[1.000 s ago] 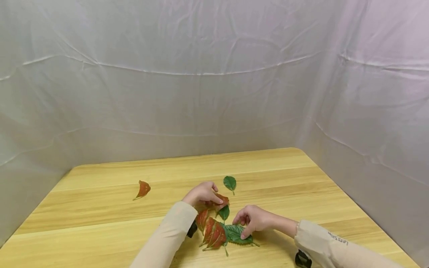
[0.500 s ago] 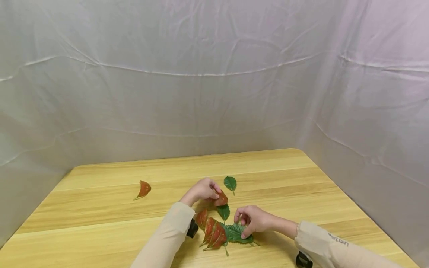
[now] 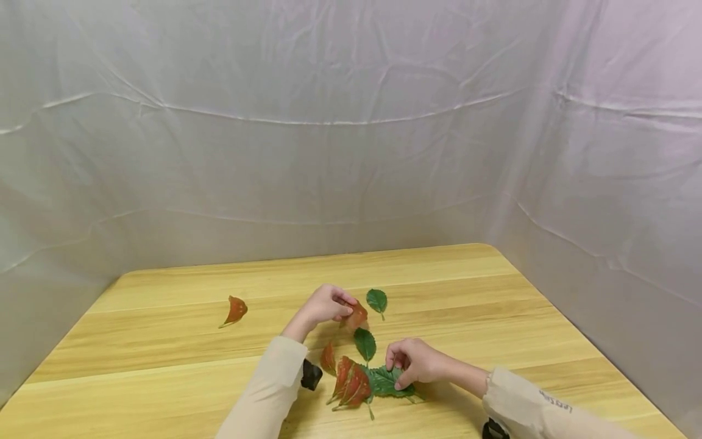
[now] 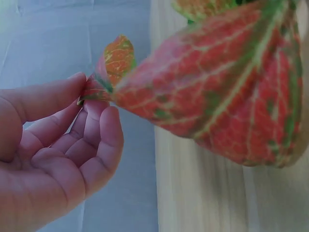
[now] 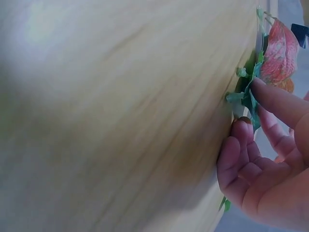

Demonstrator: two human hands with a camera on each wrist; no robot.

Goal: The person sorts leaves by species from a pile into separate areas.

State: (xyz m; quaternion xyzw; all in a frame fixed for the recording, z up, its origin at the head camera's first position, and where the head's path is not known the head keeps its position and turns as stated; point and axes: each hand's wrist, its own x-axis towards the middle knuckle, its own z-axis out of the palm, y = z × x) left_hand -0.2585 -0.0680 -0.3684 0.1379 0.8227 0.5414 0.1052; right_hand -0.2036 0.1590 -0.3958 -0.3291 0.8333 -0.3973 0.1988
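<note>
In the head view my left hand [image 3: 323,305] pinches a red leaf [image 3: 358,317] above the table. The left wrist view shows thumb and fingertips on the edge of that leaf [image 4: 96,89]. A large veined red leaf [image 4: 227,92] looms close in front there. My right hand [image 3: 419,361] pinches the edge of a big green leaf [image 3: 384,381], thumb on top. Left of it lie overlapping red leaves [image 3: 351,385], their stems toward me, with another red leaf [image 3: 328,358] just behind. Between the hands lies a small green leaf [image 3: 364,344].
Beyond the left hand a single green leaf [image 3: 376,300] lies on the wooden table [image 3: 466,292]. One red leaf [image 3: 236,310] lies apart at the left. Pale fabric walls [image 3: 329,171] stand behind and at the sides.
My left hand has drawn the red leaf away from me and slightly left, uncovering more of the small green leaf. The right hand has barely shifted on the big green leaf.
</note>
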